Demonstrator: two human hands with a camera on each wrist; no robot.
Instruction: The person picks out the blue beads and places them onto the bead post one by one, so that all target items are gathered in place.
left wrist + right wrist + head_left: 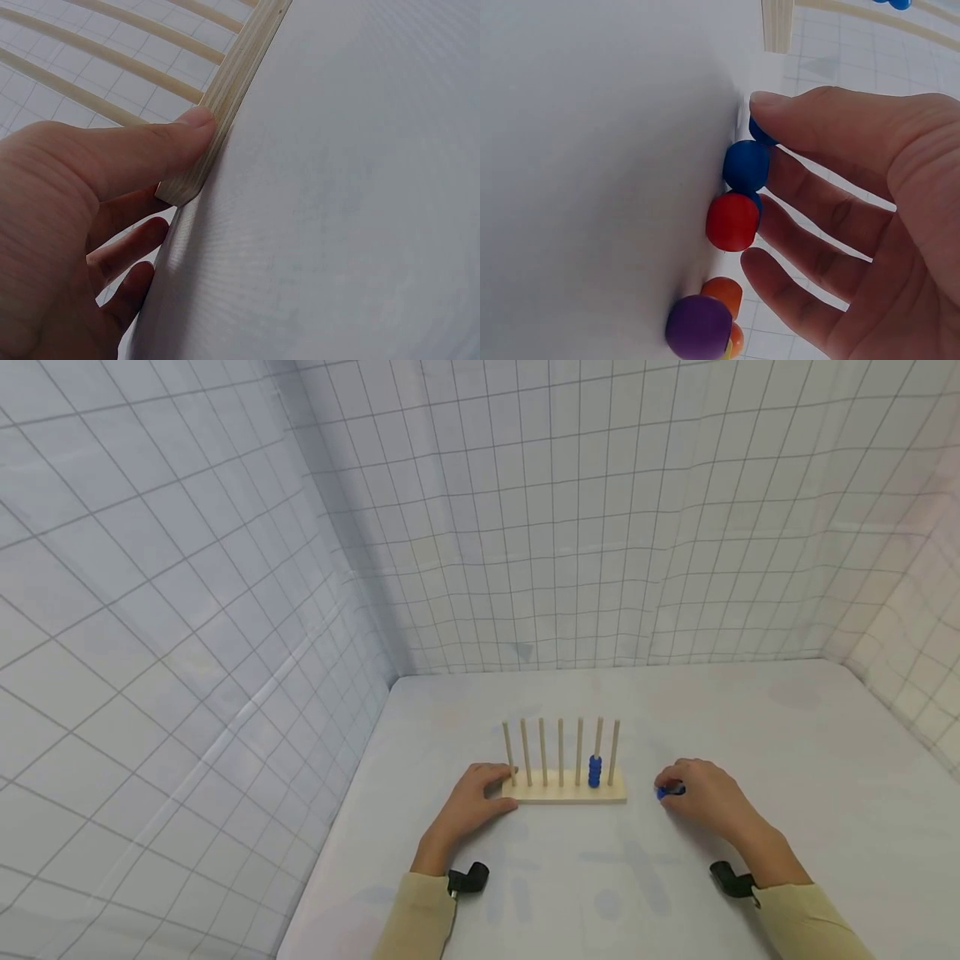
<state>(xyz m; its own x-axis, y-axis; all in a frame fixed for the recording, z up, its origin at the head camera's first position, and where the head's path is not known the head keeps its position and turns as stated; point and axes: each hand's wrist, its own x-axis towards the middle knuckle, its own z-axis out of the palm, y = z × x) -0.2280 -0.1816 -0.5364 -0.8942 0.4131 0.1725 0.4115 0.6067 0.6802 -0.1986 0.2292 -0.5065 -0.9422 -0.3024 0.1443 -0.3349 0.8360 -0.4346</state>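
Note:
A pale wooden base with several upright pegs (562, 794) stands on the table. Blue beads (594, 772) are stacked on its second peg from the right. My left hand (471, 797) grips the left end of the base, thumb along the front edge and index finger behind. To the right of the base, my right hand (708, 795) is low at the table, pinching a blue bead (760, 135) that the thumb partly covers. Right beside those fingers in the right wrist view lie another blue bead (747, 166) and a red bead (733, 222), with more blue behind the red one.
Farther along the table in the right wrist view are a purple bead (699, 328) and orange beads (722, 292), with a bit of yellow behind. Grid-patterned cloth walls (555, 527) enclose the white table (570, 877) at the back and sides.

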